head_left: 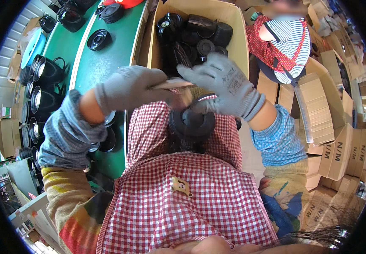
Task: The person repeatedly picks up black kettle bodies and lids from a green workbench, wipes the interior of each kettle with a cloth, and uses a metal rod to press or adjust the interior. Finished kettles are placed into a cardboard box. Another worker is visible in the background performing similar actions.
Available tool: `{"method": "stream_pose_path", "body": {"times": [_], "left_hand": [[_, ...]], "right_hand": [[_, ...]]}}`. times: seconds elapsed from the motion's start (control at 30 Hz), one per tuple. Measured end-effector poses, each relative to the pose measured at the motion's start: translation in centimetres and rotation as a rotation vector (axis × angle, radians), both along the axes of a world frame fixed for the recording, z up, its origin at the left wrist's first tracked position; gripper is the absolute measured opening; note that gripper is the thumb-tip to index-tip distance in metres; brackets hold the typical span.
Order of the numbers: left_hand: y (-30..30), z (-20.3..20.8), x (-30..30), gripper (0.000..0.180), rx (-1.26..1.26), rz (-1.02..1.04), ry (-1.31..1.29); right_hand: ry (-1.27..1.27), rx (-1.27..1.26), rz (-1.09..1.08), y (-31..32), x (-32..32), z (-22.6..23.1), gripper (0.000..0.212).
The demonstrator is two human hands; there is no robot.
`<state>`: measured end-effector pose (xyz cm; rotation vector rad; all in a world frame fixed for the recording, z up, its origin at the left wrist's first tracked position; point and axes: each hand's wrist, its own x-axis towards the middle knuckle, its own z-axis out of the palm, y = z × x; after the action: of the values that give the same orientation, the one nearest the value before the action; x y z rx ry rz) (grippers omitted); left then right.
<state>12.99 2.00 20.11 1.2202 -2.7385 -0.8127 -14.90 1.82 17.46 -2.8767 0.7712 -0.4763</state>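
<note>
Both of my hands wear grey gloves. My left hand (134, 86) is closed on a thin flat tan piece (174, 83), whose kind I cannot make out; motion smears it. Beside its far end, my right hand (225, 84) has its fingers stretched apart, with the thumb close above a black round lidded part (191, 125). That part sits upright at my lap, against the red checked apron (183, 182). Whether the right thumb touches it I cannot tell. A brownish rounded end below the left fingers is blurred.
Ahead stands an open cardboard box (240, 42) holding several black pots and lids. On the left, a green conveyor table (117, 46) carries a black lid (99, 40) and black pots (47, 70). A person (291, 46) bends at the right, near stacked cartons (335, 156).
</note>
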Motion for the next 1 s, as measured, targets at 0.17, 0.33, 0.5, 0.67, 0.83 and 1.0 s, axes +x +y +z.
{"method": "stream_pose_path", "body": {"times": [0.17, 0.33, 0.5, 0.67, 0.83, 1.0], "left_hand": [[2.6, -1.8, -3.6, 0.037, 0.158, -0.014, 0.121], [4.0, -4.3, -5.1, 0.038, 0.091, -0.047, 0.032], [4.8, -4.6, -6.6, 0.039, 0.256, 0.081, 0.073], [5.8, -3.6, -7.6, 0.031, 0.465, 0.177, 0.066], [5.7, -3.5, -8.8, 0.036, 0.469, 0.155, 0.012], [3.9, -3.4, -9.5, 0.037, 0.484, 0.132, -0.008]], "right_hand": [[-0.123, 0.413, -0.013, 1.2, -3.1, -1.9, 0.042], [-0.219, 0.499, -0.003, 2.2, -4.4, -6.2, 0.040], [-0.205, 0.456, 0.076, 0.6, -5.2, -8.2, 0.038], [-0.143, 0.494, 0.190, -0.9, -5.2, -8.8, 0.038], [0.323, 0.478, 0.385, -3.7, -4.7, -5.7, 0.046], [0.362, 0.588, 0.388, -5.3, -4.7, -8.2, 0.066]]}}
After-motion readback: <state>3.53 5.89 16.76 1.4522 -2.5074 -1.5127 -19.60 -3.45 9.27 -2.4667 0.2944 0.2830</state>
